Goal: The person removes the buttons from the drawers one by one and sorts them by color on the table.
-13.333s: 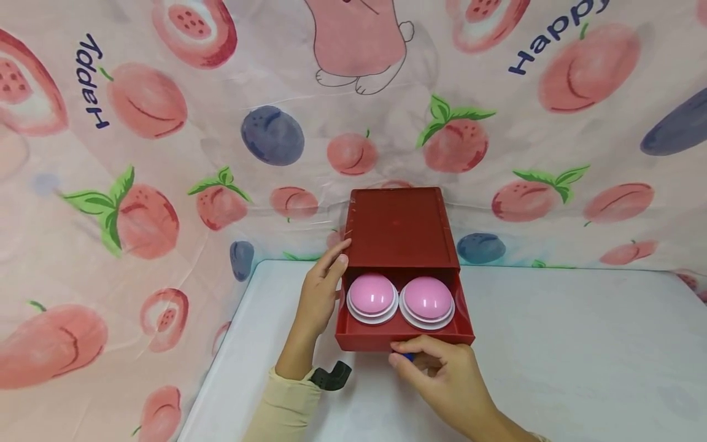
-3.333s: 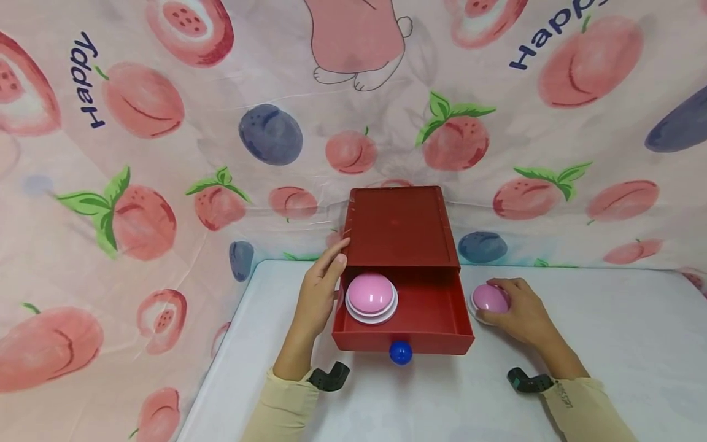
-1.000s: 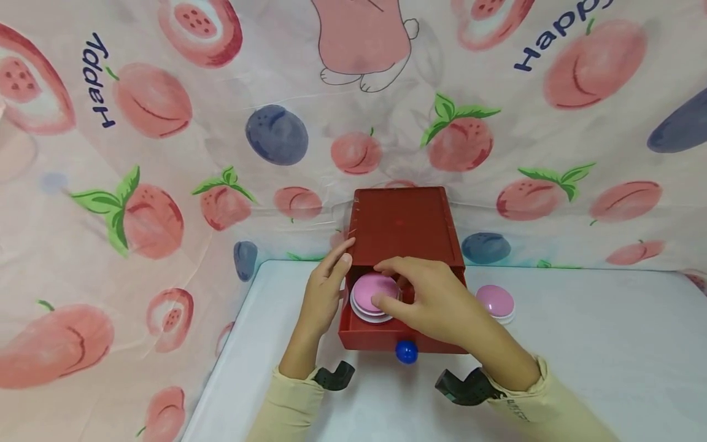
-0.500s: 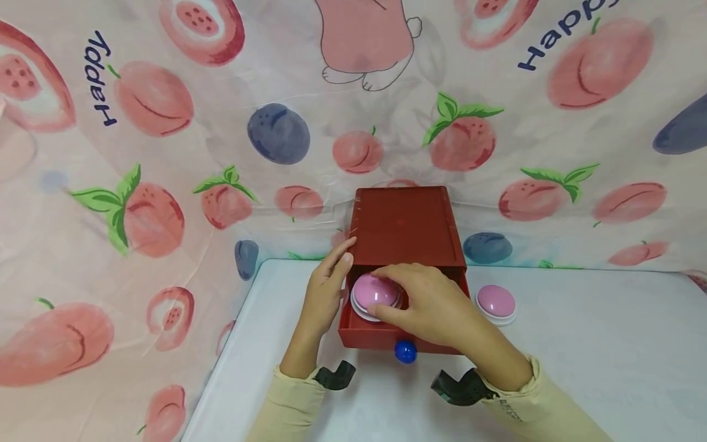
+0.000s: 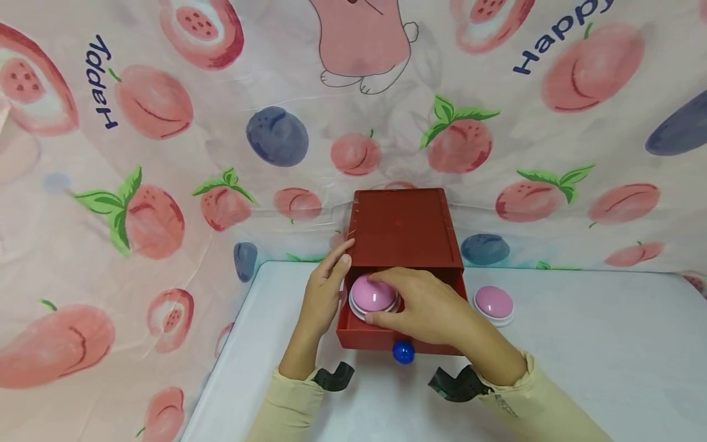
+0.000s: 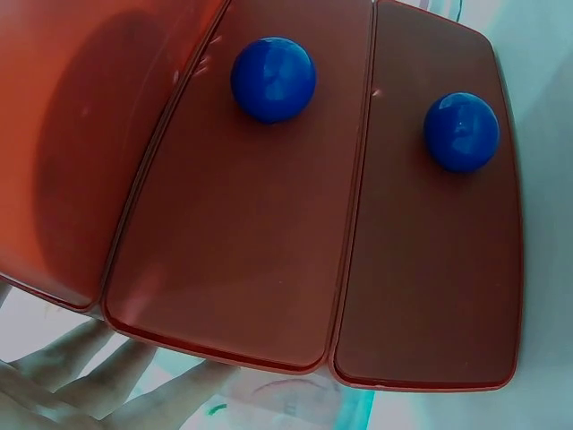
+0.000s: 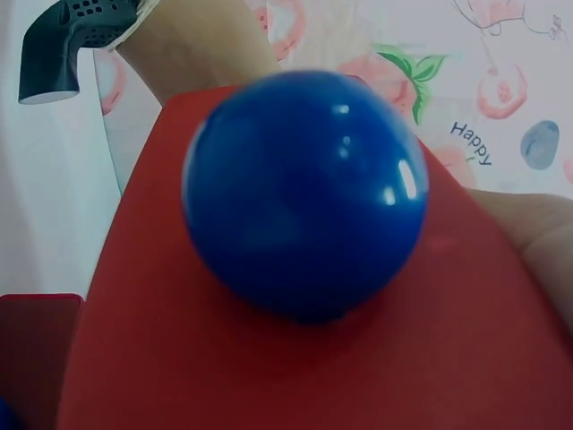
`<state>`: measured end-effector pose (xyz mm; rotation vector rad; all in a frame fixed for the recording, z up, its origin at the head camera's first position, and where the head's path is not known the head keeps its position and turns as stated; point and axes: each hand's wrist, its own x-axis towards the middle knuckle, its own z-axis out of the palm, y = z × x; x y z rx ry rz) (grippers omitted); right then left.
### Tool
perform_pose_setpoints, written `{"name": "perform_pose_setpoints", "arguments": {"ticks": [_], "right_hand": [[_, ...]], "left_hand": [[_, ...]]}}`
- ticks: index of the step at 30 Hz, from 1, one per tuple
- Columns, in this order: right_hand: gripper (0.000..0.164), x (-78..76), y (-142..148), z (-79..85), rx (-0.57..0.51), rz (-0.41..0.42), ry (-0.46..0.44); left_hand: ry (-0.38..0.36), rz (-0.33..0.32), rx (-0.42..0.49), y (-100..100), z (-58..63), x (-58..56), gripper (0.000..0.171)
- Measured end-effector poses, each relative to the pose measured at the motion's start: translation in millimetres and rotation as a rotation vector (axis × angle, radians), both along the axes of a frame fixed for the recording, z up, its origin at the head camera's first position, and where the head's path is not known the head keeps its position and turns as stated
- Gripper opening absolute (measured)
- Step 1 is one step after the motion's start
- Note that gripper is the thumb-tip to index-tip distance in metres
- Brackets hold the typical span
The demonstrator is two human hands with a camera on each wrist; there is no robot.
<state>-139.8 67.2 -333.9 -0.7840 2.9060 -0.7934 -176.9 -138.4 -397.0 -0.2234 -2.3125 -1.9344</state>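
A red drawer cabinet [image 5: 405,227] stands on the table with its top drawer [image 5: 367,339] pulled out. Inside, at the left, is a pink dome-topped push button [image 5: 369,294] on a white base. My right hand [image 5: 428,304] reaches over the drawer and grips this button, fingers behind the dome, thumb at its front. My left hand [image 5: 321,291] rests with straight fingers against the cabinet's left side; fingers [image 6: 107,381] show below it in the left wrist view. A second pink button [image 5: 494,304] sits on the table, right of the cabinet.
The open drawer has a blue ball knob [image 5: 404,352], large in the right wrist view. Two lower drawers with blue knobs [image 6: 273,81] show in the left wrist view. Behind the white table [image 5: 580,356] hangs a fruit-printed cloth [image 5: 298,141].
The drawer held two buttons earlier; my right hand set one on the table at the right, let go, and came back to the other, closing round it. My left hand stayed put.
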Motion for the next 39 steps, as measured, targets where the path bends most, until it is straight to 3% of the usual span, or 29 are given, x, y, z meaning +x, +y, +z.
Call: {"name": "perform_pose_setpoints", "arguments": {"ticks": [11,20,28,33,39], "right_hand": [[0.055,-2.2,0.4,0.4,0.025,-0.010,0.047],[0.063,-5.9,-1.2,-0.2,0.002,0.048,-0.029],[0.055,-2.8,-3.9,2.7,0.069,-0.080,-0.019],[0.051,-3.0,-3.6,2.7,0.055,-0.074,-0.019],[0.058,-4.1,-2.5,0.6,0.029,-0.050,-0.036]], "left_hand": [[0.003,-0.001,-0.011,1.2,-0.5,0.6,0.039],[0.027,0.010,-0.027,1.0,0.2,-0.8,0.038],[0.009,-0.008,0.009,1.3,-1.0,-0.1,0.039],[0.006,-0.005,0.014,1.6,-1.8,-0.7,0.038],[-0.001,0.000,0.015,1.3,-0.9,0.1,0.038]]}}
